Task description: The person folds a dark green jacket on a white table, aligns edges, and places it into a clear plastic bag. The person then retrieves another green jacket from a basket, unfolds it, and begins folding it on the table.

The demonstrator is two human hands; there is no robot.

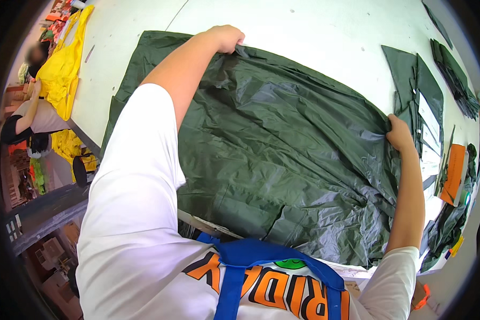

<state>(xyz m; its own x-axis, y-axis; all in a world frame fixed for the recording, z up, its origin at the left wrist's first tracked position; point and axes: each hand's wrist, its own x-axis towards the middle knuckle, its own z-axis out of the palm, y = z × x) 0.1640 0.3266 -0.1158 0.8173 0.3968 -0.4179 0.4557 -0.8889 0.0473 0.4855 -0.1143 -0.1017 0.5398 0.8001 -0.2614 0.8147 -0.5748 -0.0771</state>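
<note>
A large sheet of shiny dark green fabric (282, 144) lies spread over the white table, wrinkled most at its right side. At its far edge, left of the middle, my left hand (226, 38) is closed on the border. My right hand (400, 132) grips the same fabric at its far right corner, fingers folded over the edge. Between the two hands the far edge runs in a nearly straight slanting line. The near part of the fabric hangs at the table's front edge, close to my blue apron (272, 250).
Dark green cut pieces (405, 80) and white paper sheets (429, 128) lie at the right, beside an orange box-like object (453, 173). More folded dark fabric (453, 80) sits farther right. At the left, another person handles yellow fabric (64, 74) at the edge of the white table (314, 26).
</note>
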